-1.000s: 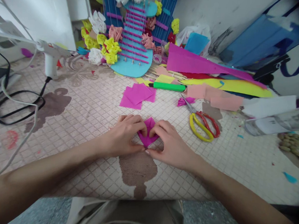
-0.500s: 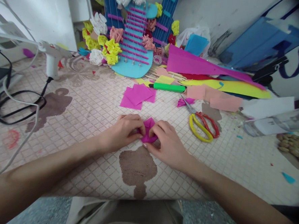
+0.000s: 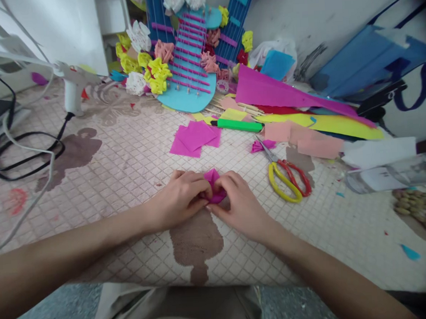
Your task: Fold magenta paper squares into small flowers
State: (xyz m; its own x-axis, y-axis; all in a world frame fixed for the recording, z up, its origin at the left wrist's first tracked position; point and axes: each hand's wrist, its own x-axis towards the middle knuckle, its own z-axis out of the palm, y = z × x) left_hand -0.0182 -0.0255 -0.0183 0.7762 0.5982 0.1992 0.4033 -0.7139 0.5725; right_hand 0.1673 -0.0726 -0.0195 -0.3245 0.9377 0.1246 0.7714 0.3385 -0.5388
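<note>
A small folded piece of magenta paper [image 3: 213,186] lies on the patterned tablecloth [image 3: 126,160] in front of me. My left hand [image 3: 177,199] pinches its left side with curled fingers. My right hand [image 3: 239,206] grips its right side, fingers bent over the fold. Both hands meet over the paper and hide most of it.
Magenta paper squares [image 3: 195,137] lie behind my hands, with a green marker [image 3: 238,125] and yellow-red scissors [image 3: 288,176] to the right. A glue gun [image 3: 72,88] with cables stands at back left. Paper flowers, a blue craft piece [image 3: 188,84] and coloured sheets [image 3: 304,110] crowd the back.
Both hands have closed tighter over the magenta paper, folding it into a smaller shape. The hands stayed in nearly the same spot.
</note>
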